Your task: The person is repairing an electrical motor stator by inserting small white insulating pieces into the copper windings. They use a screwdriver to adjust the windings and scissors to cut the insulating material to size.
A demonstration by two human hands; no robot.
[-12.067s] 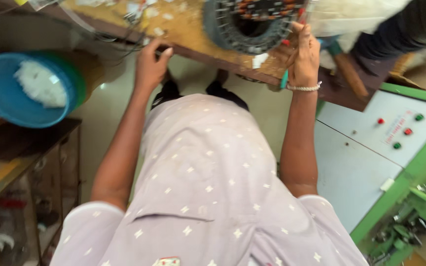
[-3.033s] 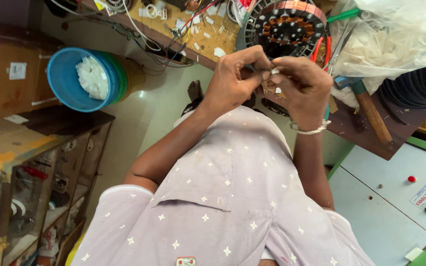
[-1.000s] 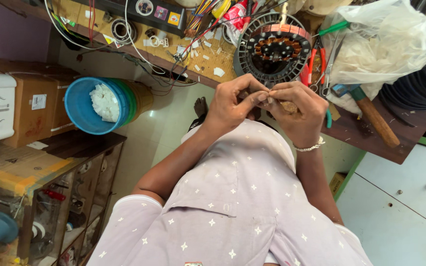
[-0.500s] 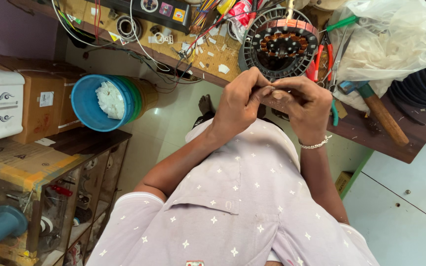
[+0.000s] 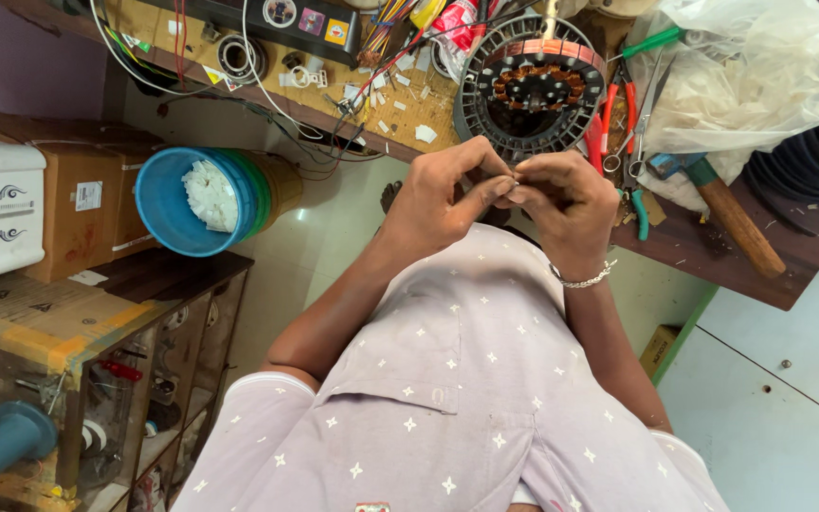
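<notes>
Small white piece pinched between both hands' fingers (chest-high)

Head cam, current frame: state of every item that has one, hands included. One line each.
left hand: fingertips pinched, meeting the right hand; what they pinch is too small to tell
right hand: fingers curled, pinched against the left
round motor stator: flat on the workbench, windings exposed
blue bucket: mouth toward the camera, white pieces inside
clear plastic bag: crumpled on the bench
hammer: lying flat
</notes>
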